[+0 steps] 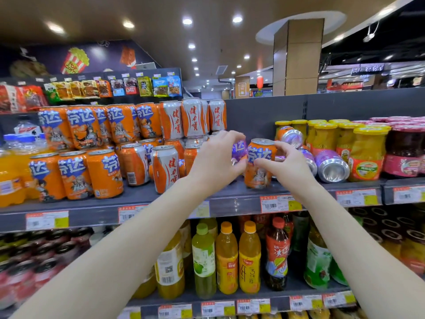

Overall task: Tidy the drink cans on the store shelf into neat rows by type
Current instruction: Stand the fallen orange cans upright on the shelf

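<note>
On the grey shelf (174, 204), orange cans (76, 173) stand in stacked rows at the left, with white-and-orange cans (165, 171) mixed in beside them. An upright orange can (259, 164) stands mid-shelf; my right hand (282, 162) grips its right side. My left hand (220, 155) wraps around a purple can (239, 150) just left of it. Purple cans (331, 165) lie tipped on their sides to the right, their bottoms facing me.
Jars of yellow fruit (365, 153) and red preserve (404, 153) stand at the right of the same shelf. Orange soda bottles (11, 178) fill the far left. Bottled drinks (226, 259) line the shelf below. Snack packets (145, 86) hang above.
</note>
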Available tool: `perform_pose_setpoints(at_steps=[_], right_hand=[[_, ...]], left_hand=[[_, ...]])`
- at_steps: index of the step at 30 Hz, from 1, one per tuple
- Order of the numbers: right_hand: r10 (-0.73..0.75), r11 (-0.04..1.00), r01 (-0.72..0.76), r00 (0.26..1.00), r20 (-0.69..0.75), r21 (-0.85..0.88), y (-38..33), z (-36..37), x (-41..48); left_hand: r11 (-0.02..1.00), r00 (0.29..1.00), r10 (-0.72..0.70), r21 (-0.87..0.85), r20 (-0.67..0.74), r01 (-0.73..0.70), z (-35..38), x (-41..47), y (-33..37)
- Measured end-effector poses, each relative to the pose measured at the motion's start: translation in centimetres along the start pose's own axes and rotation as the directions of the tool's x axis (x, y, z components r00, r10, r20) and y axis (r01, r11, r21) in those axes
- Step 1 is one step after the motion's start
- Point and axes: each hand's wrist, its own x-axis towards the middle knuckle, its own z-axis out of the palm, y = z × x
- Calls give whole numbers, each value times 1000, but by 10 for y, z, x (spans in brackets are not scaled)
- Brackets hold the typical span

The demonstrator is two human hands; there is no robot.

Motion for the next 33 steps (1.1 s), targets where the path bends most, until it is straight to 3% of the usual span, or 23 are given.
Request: perform_pose_setpoints(at_steps=[2,4,9,11,14,17,19,21,26,29,33], right_hand=[[11,999,-10,1000,14,-47,0,4,2],[10,994,-7,1000,26,-105,-1,9,3],[49,984,-52,999,-20,-170,-2,16,2],[-41,951,-17,983,-180,-307,-4,26,-1],[-348,896,206,876,-333,-395,-19,53,-18],[-351,915,292,916,-192,-280,-34,90,-31],[-213,939,207,977,8,-276,-37,114,-35],[-57,958,96,987,148,-271,-37,132,-36],[-5,917,29,998,60,-398,-41,159,-34],[13,952,33,989,147,-304,-49,178,-37],[-24,959,75,982,187,-273,-57,200,-37]], left_hand=[[992,992,-7,124,-126,23,-23,0,-15],[983,977,-86,142,-194,115,-45,-4,-35],[940,956,-280,180,-83,290,-84,-24,-89],[921,955,-297,259,-21,292,-88,-33,-104],[922,927,-363,177,94,343,-86,-42,-112],[931,919,-364,41,153,362,-84,-45,-113],[935,924,-352,6,150,356,-87,-44,-115],[940,928,-339,32,157,338,-95,-44,-119],[930,912,-368,85,178,359,-113,-51,-137],[916,898,-402,88,178,393,-120,-54,-144],[924,929,-357,-109,98,366,-126,-50,-130]])
